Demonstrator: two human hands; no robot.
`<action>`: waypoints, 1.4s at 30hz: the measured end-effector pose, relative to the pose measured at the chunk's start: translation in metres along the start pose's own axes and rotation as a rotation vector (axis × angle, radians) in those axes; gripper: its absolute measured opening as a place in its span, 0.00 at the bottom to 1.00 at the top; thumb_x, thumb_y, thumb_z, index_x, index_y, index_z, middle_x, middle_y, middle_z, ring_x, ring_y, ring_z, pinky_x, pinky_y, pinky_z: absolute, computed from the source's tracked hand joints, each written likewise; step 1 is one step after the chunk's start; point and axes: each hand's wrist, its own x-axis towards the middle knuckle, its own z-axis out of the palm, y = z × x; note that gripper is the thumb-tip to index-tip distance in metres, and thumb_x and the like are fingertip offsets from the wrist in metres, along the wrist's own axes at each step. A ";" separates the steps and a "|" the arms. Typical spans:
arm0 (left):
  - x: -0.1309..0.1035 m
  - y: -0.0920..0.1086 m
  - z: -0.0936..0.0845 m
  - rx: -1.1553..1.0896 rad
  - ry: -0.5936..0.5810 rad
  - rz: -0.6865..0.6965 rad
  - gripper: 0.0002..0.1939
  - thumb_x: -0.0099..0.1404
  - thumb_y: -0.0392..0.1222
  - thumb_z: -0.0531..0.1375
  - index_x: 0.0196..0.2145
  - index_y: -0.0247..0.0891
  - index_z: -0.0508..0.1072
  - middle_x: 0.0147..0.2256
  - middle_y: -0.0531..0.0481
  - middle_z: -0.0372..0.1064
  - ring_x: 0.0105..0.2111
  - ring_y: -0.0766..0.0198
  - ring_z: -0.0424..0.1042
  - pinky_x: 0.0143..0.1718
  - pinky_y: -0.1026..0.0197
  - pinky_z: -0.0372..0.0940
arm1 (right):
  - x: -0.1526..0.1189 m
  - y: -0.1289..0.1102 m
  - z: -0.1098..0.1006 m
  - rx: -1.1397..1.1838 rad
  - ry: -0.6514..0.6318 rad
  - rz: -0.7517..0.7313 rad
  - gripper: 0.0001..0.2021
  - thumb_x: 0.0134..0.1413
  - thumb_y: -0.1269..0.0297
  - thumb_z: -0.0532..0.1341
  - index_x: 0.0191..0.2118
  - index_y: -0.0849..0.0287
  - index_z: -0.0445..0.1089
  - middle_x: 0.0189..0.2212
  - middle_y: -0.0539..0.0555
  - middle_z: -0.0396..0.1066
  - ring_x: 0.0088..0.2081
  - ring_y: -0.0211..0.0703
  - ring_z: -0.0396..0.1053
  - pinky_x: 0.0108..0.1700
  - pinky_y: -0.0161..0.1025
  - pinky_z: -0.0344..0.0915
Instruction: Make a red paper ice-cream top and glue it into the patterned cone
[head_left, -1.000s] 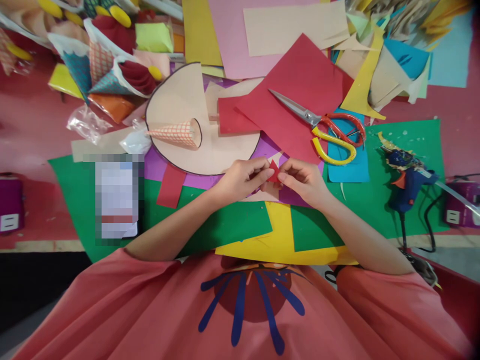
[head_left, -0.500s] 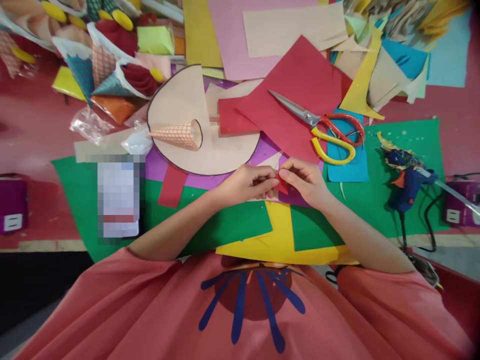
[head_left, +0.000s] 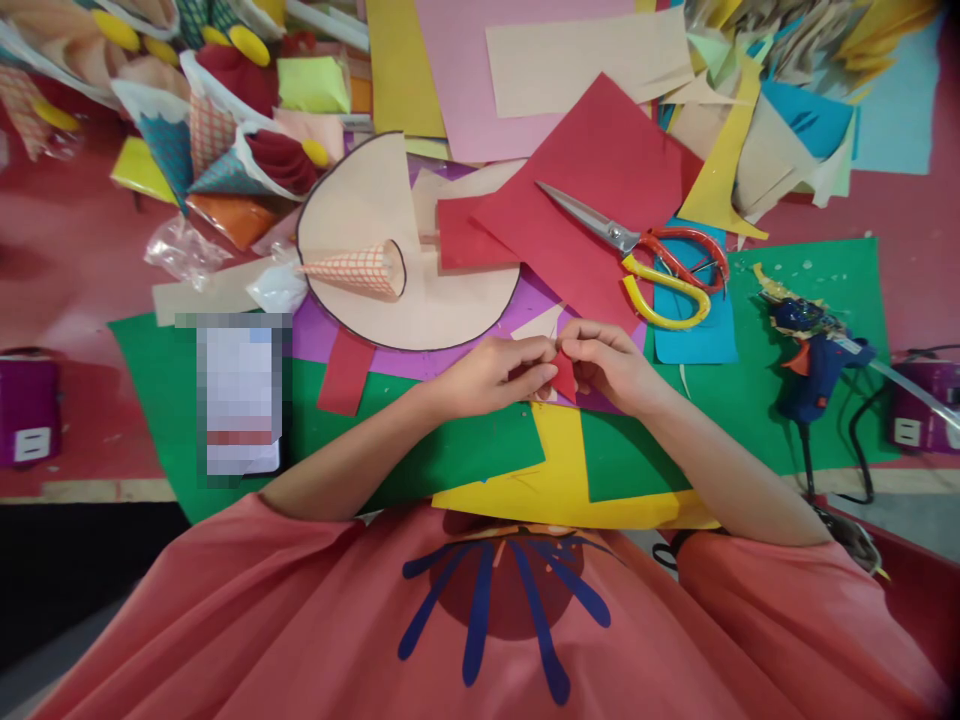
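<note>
Between my hands is a small piece of red paper (head_left: 565, 380), partly hidden by the fingers. My left hand (head_left: 508, 372) pinches its left side, and my right hand (head_left: 604, 360) grips its upper right edge with thumb and fingers closed. Just above them lies a large red sheet (head_left: 577, 200) with scissors (head_left: 619, 235) resting on it, blades pointing up and left. Left of that is a cream paper disc (head_left: 360, 200) with a dark rim and a cut-out section. A small checked cone (head_left: 360, 270) lies on the disc.
A glue gun (head_left: 814, 365) with a cord lies at the right on green sheet material (head_left: 757, 430). A blurred-out phone (head_left: 241, 400) is at the left. Wrapped cones (head_left: 161, 120) crowd the upper left, and paper scraps (head_left: 795, 120) pile up at the upper right.
My fingers have shifted slightly around the red paper, and more of it shows below them. The other things stay in place, with a slight shift of the view.
</note>
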 end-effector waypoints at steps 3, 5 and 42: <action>-0.001 0.000 0.002 0.036 0.007 0.064 0.12 0.70 0.45 0.50 0.32 0.37 0.62 0.29 0.50 0.72 0.29 0.70 0.75 0.31 0.70 0.69 | 0.000 -0.003 0.002 0.040 0.029 0.009 0.10 0.49 0.63 0.64 0.23 0.59 0.65 0.13 0.44 0.65 0.15 0.27 0.58 0.16 0.27 0.52; -0.001 0.001 0.003 0.051 0.020 0.092 0.13 0.71 0.47 0.49 0.33 0.36 0.63 0.29 0.51 0.72 0.28 0.71 0.75 0.31 0.71 0.69 | 0.000 -0.004 0.002 0.066 0.034 0.020 0.11 0.47 0.62 0.65 0.23 0.59 0.64 0.14 0.44 0.65 0.15 0.28 0.59 0.16 0.27 0.52; 0.009 0.010 0.001 0.069 0.379 -0.137 0.10 0.64 0.42 0.56 0.27 0.36 0.63 0.23 0.54 0.68 0.22 0.72 0.70 0.26 0.69 0.64 | 0.001 -0.003 -0.008 -0.760 0.073 -0.261 0.12 0.58 0.55 0.59 0.31 0.60 0.67 0.22 0.47 0.67 0.24 0.33 0.62 0.29 0.33 0.57</action>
